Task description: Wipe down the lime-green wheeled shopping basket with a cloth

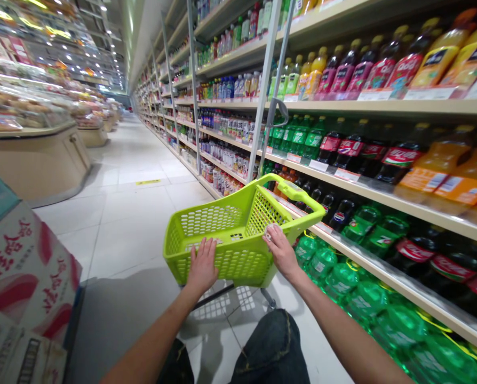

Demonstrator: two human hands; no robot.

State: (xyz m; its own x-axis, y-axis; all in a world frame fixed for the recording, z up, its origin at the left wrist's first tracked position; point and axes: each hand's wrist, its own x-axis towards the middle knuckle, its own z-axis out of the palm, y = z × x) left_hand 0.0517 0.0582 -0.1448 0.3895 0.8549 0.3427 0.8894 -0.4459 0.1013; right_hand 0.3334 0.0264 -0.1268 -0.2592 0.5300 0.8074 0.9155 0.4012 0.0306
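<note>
Shopping cart (242, 261): steadying, apparently; left hand (204, 266) laid loosely over rim, right hand (281, 249) alongside, closure unclear; next, likely even pressure.

Supermarket, from where I'm standing. Long shelving (382, 108) run of soft-drink bottles (314, 136), price labels (346, 175) below them, display counter (34, 160) across the tiled aisle (134, 213), green shopping cart (242, 265) on the floor.

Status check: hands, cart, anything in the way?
Left hand on near rim of green cart; right hand same side, nearer the handle. Cart upright, handle end close to bottle shelves. Boxes off left.
</note>
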